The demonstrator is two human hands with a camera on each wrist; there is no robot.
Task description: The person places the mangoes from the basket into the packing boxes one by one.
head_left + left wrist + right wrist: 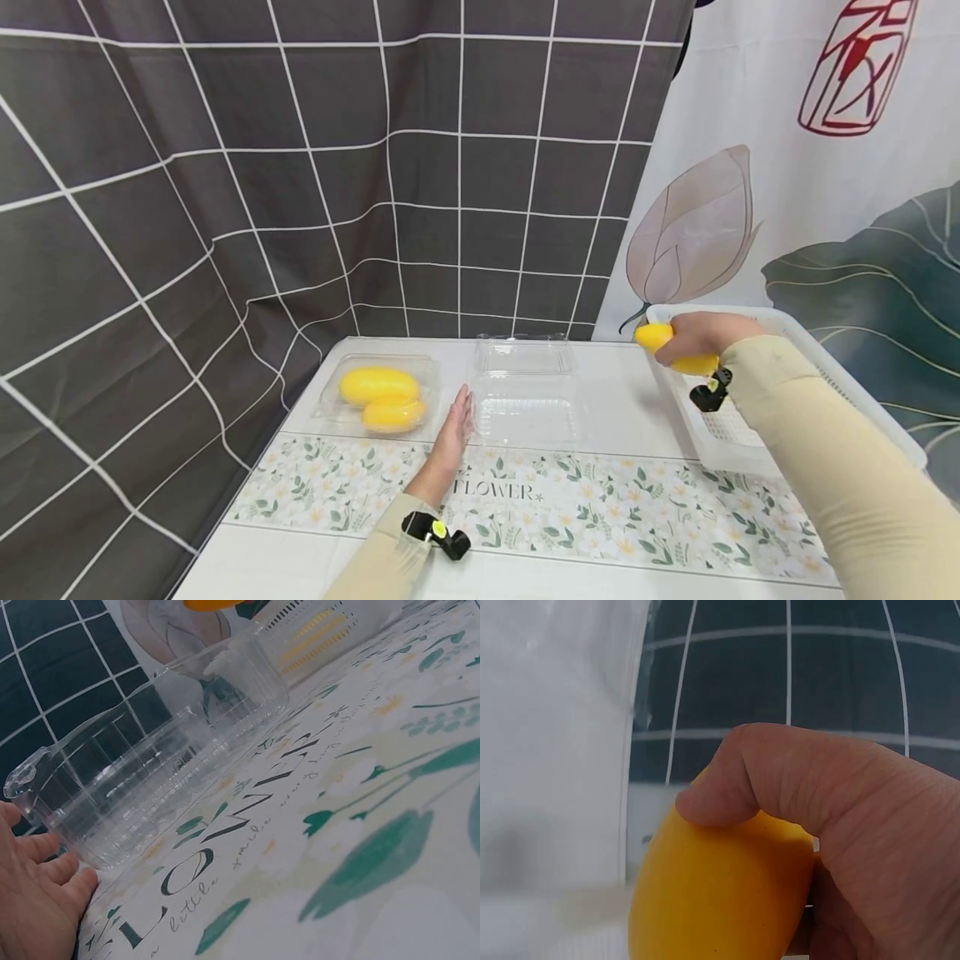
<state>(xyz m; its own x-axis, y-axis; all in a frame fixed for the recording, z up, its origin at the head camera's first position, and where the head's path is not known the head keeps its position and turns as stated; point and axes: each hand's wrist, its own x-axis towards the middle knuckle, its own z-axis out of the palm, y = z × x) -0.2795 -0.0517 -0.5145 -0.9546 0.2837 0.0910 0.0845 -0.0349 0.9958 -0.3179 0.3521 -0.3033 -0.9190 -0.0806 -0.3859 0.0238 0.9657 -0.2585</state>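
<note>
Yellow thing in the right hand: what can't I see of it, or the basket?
- Head view: right hand partly hides the yellow thing.
- Right wrist view: bottom edge cuts off one end.
- Left wrist view: top edge hides most of it.
- Head view: right sleeve hides part of the basket.

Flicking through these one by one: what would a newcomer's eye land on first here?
Probably the bright yellow fruit held in the right hand, by the white basket on the right. Next, the two yellow fruits in a clear container at the table's left. The left hand lies between that and a second clear container mid-table.
</note>
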